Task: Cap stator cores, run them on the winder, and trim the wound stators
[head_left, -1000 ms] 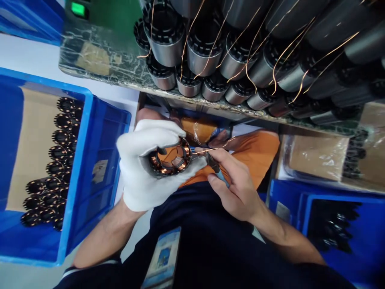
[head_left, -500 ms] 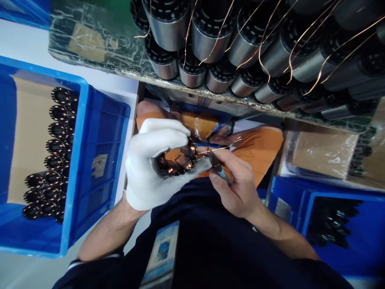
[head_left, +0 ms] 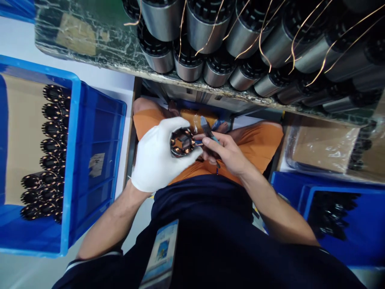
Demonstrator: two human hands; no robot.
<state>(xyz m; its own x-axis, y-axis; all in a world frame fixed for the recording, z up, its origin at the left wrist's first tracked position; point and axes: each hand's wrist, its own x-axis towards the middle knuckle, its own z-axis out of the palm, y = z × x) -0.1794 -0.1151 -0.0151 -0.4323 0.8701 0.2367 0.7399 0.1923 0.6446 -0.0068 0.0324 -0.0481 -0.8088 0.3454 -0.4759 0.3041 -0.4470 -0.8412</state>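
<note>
Just one stator point(head_left: 187, 140), one hand tool point(head_left: 207, 128)

The pliers point(head_left: 208, 129) in the right hand point(head_left: 229, 151) have shifted, their head now jutting farther forward than before.

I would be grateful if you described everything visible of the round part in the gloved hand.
The round part is hollow and dark-rimmed, with shiny copper-coloured windings spaced around it. The windings look like metal wire, the rest perhaps plastic. Its open end faces the camera, showing orange-brown through the middle. The left hand grips it around the side; the right hand is close by, contact unclear.
</note>
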